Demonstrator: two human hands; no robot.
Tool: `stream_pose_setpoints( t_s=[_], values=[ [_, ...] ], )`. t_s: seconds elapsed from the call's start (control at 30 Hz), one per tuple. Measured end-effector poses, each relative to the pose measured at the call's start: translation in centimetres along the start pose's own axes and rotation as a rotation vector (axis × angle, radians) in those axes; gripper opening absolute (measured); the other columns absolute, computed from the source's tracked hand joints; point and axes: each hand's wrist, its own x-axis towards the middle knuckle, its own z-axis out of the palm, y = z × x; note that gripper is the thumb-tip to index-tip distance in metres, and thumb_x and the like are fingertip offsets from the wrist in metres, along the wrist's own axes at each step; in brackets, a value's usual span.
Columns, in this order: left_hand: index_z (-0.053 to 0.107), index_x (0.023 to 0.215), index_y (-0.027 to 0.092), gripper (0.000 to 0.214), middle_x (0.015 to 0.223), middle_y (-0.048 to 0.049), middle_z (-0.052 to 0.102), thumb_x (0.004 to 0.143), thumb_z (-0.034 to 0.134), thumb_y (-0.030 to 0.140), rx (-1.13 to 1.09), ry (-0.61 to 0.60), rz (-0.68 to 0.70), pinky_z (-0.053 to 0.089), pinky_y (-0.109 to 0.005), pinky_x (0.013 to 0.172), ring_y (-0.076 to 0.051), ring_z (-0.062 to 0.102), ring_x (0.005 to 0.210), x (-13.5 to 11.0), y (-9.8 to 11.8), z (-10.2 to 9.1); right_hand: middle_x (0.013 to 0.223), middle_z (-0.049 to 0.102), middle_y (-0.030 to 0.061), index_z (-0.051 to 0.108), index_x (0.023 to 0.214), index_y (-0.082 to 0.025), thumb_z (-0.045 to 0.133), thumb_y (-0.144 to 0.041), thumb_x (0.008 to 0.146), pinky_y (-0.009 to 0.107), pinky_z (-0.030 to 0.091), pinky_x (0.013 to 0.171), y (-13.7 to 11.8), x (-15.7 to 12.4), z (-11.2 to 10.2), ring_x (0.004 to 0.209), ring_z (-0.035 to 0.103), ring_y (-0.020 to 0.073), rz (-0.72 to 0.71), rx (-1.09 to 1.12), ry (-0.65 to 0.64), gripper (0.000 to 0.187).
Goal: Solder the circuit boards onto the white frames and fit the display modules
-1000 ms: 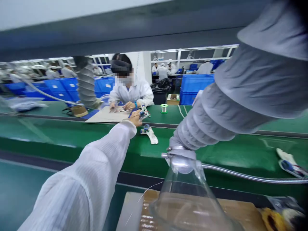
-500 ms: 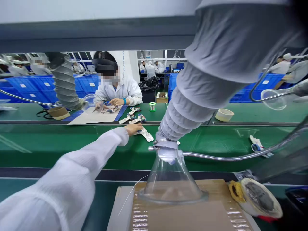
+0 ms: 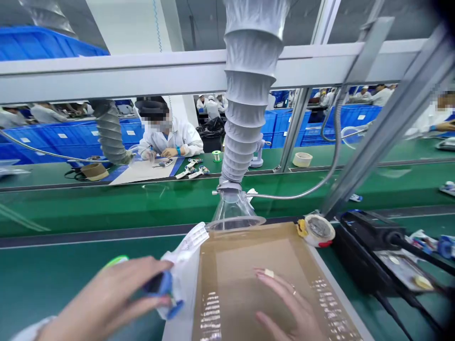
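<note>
Hands apart: a person's left hand [image 3: 103,303] gripped a white-and-blue plastic fixture [image 3: 179,265], held just left of a flat brown cardboard tray [image 3: 249,241], while the open right hand [image 3: 287,303] hovered over it, near a small cream scrap [image 3: 269,273]

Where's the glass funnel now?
In the head view, the glass funnel hangs centre from the grey duct, just behind the cardboard tray's far edge.

- Bright, even overhead light, no hard shadows
- Streaky glare on taped cardboard sheet [image 3: 211,315]
- Wide-angle bend toward edges, aluminium frame rail [image 3: 398,128] skewed
- Left hand [image 3: 103,303] soft, slight blur
- Far background softer, low detail
</note>
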Motion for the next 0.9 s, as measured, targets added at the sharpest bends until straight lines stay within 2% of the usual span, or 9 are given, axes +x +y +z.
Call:
stream_pose_setpoints(
  t_s=[0.03, 0.13, 0.27, 0.33, 0.43, 0.53, 0.63, 0.77, 0.9],
  values=[
    [0.073, 0.115, 0.039, 0.033, 0.086, 0.0035, 0.081, 0.09, 0.076, 0.059, -0.016, -0.03, 0.105, 0.059, -0.027, 0.055, -0.019, 0.074, 0.063, -0.2, 2.7, 1.4, 0.137, 0.072, 0.007, 0.048, 0.152, -0.026, 0.068, -0.039, 0.099, 0.028, 0.06, 0.103, -1.4, 0.5, -0.5, 0.124, 0.071, 0.0205, -0.047, 0.03, -0.039, 0.058],
    [0.063, 0.105, 0.027, 0.029, 0.075, 0.0004, 0.075, 0.098, 0.065, 0.055, -0.069, -0.029, 0.219, 0.056, -0.03, 0.051, -0.019, 0.071, 0.057, 0.9, 9.7, 5.8, 0.141, 0.069, 0.0104, 0.045, 0.153, -0.021, 0.069, -0.052, 0.097, 0.032, 0.056, 0.109, -4.2, 1.2, -1.6, 0.132, 0.065, 0.0229, -0.193, 0.098, -0.075, 0.068],
    [0.057, 0.11, 0.025, 0.017, 0.087, -0.0045, 0.076, 0.107, 0.052, 0.041, -0.111, 0.021, 0.262, 0.059, -0.034, 0.062, -0.023, 0.073, 0.07, 2.2, 14.6, 9.6, 0.131, 0.075, 0.0089, 0.042, 0.154, -0.022, 0.067, -0.044, 0.1, 0.028, 0.055, 0.109, -4.5, -0.5, -3.2, 0.123, 0.072, 0.0203, -0.189, 0.132, -0.06, 0.063],
    [0.056, 0.115, 0.027, 0.018, 0.097, -0.0037, 0.077, 0.101, 0.066, 0.032, -0.235, -0.031, 0.193, 0.061, -0.032, 0.07, -0.024, 0.075, 0.081, 2.2, 15.4, 10.5, 0.132, 0.075, 0.0067, 0.038, 0.158, -0.028, 0.064, -0.041, 0.102, 0.02, 0.058, 0.1, -4.0, -1.8, -4.1, 0.114, 0.076, 0.0167, -0.115, 0.186, -0.053, 0.063],
    [0.058, 0.126, 0.035, 0.049, 0.116, -0.0015, 0.075, 0.086, 0.083, 0.022, -0.516, -0.112, 0.003, 0.061, -0.028, 0.087, -0.023, 0.074, 0.103, 1.8, 15.9, 11.1, 0.132, 0.075, 0.0024, 0.03, 0.162, -0.037, 0.061, -0.035, 0.104, 0.018, 0.06, 0.094, -3.5, -3.1, -5.2, 0.11, 0.077, 0.0149, 0.027, 0.344, -0.036, 0.066],
    [0.065, 0.126, 0.036, 0.036, 0.122, -0.0037, 0.072, 0.093, 0.077, 0.028, -0.729, -0.087, -0.093, 0.058, -0.031, 0.099, -0.023, 0.07, 0.115, 1.8, 16.2, 11.4, 0.134, 0.074, 0.0011, 0.027, 0.163, -0.042, 0.061, -0.029, 0.104, 0.021, 0.059, 0.098, -3.8, -3.2, -5.8, 0.115, 0.075, 0.015, 0.125, 0.512, -0.049, 0.068],
    [0.07, 0.124, 0.035, 0.026, 0.115, -0.0063, 0.07, 0.098, 0.071, 0.038, -0.799, -0.036, -0.112, 0.058, -0.034, 0.099, -0.024, 0.068, 0.114, 2.2, 16.2, 11.8, 0.139, 0.071, 0.0026, 0.03, 0.162, -0.041, 0.06, -0.029, 0.105, 0.023, 0.059, 0.1, -4.2, -2.4, -6.2, 0.12, 0.072, 0.0152, 0.175, 0.528, -0.087, 0.066],
    [0.069, 0.127, 0.035, 0.026, 0.123, -0.0056, 0.069, 0.101, 0.068, 0.035, -0.759, 0.068, -0.113, 0.057, -0.035, 0.103, -0.022, 0.066, 0.118, 2.7, 15.7, 12.6, 0.145, 0.066, 0.0086, 0.043, 0.158, -0.03, 0.06, -0.031, 0.104, 0.033, 0.059, 0.107, -3.8, -0.8, -6.7, 0.13, 0.067, 0.0201, 0.091, 0.277, -0.065, 0.056],
    [0.064, 0.132, 0.032, 0.03, 0.129, -0.005, 0.071, 0.103, 0.065, 0.032, -0.635, 0.158, -0.045, 0.057, -0.034, 0.105, -0.021, 0.064, 0.123, 3.0, 15.0, 13.0, 0.13, 0.072, 0.0087, 0.054, 0.15, -0.026, 0.067, -0.024, 0.1, 0.036, 0.061, 0.108, -3.0, 0.7, -7.0, 0.123, 0.07, 0.0203, -0.109, 0.021, 0.025, 0.051]
  ],
)
